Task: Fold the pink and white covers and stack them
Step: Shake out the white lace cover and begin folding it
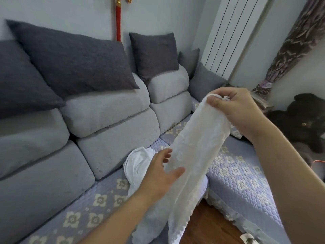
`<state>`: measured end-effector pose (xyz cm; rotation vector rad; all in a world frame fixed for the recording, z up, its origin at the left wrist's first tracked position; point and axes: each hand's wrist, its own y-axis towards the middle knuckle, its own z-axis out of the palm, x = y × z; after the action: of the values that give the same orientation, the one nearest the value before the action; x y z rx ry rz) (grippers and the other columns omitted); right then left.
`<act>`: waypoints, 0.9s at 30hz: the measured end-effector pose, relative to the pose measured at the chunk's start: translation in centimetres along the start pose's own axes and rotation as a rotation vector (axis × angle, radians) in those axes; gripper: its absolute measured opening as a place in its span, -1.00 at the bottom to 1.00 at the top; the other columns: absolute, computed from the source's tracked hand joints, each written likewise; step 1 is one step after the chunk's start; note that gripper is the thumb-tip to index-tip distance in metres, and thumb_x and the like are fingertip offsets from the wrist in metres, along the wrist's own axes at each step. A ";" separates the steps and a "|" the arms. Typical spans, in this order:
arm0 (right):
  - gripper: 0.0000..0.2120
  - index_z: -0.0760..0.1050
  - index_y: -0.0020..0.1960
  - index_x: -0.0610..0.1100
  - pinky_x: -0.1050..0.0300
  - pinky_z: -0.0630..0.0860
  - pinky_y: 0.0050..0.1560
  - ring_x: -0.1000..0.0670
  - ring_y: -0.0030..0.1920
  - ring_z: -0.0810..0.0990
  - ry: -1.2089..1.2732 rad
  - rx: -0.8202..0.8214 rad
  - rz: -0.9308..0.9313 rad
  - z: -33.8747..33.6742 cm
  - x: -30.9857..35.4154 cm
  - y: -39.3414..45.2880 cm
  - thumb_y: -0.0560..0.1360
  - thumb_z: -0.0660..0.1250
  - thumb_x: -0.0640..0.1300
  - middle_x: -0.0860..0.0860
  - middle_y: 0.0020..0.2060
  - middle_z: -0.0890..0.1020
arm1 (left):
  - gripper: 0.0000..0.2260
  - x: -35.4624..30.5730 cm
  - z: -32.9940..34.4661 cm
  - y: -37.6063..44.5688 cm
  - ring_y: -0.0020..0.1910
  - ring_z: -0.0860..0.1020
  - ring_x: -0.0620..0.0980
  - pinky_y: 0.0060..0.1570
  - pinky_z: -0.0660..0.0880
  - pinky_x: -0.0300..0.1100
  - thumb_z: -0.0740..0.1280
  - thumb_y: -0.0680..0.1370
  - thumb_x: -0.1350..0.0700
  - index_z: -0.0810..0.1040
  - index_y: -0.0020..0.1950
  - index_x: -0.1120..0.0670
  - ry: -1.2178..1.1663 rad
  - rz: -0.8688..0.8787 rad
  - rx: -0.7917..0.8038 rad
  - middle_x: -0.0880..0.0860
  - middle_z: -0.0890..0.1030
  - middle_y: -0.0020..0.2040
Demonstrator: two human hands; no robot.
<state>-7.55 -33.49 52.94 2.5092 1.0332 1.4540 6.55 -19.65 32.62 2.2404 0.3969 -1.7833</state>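
Dark grey pillows (75, 62) lean on the sofa (109, 117) back, upper left of frame; black plush toy (306, 120) at right edge. Second white cloth (139, 161) lies bunched on the quilted seat cover (233, 171), centre, partly hidden by the left hand (161, 175). Right hand (235, 106), upper right, pinches the top of the white cover (195, 155), which hangs diagonally to bottom centre. Left hand's fingers are spread, thumb touching the cover's mid-length. Wood floor (207, 224) below; white radiator (228, 32) at top.
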 end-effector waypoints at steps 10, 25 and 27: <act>-0.89 0.69 -0.15 0.00 0.05 0.61 -0.12 0.03 -0.20 0.67 -0.117 -0.054 0.013 0.3 0.0 0.1 0.53 0.42 -0.08 0.04 -0.24 0.71 | -0.82 -2.7 1.7 -0.3 -0.18 0.54 -0.06 -0.09 0.56 -0.07 0.41 0.52 -0.05 0.46 -0.15 -0.02 -0.008 0.148 0.040 -0.08 0.54 -0.17; -0.90 0.69 -0.16 0.04 0.15 0.57 -0.19 0.12 -0.27 0.63 -0.109 -0.129 0.100 0.2 -3.1 0.6 0.52 0.43 -0.06 0.11 -0.30 0.68 | -0.37 3.7 -4.3 -6.7 -0.21 0.48 -0.07 -0.12 0.39 -0.17 0.35 0.44 -0.39 0.63 -0.05 0.23 -0.159 -0.100 0.223 0.10 0.57 -0.21; -0.88 0.68 -0.18 0.06 0.18 0.55 -0.20 0.12 -0.28 0.62 -0.121 -0.128 0.115 0.6 -3.5 0.8 0.52 0.43 -0.06 0.11 -0.31 0.67 | -0.49 3.9 -4.3 -7.0 -0.16 0.54 -0.08 -0.05 0.43 -0.17 0.42 0.43 -0.31 0.65 -0.09 0.16 -0.170 -0.096 0.174 0.13 0.61 -0.14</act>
<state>-7.81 -35.94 50.26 2.5651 0.7645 1.3293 8.78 -11.39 29.58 2.1910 0.3318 -2.1142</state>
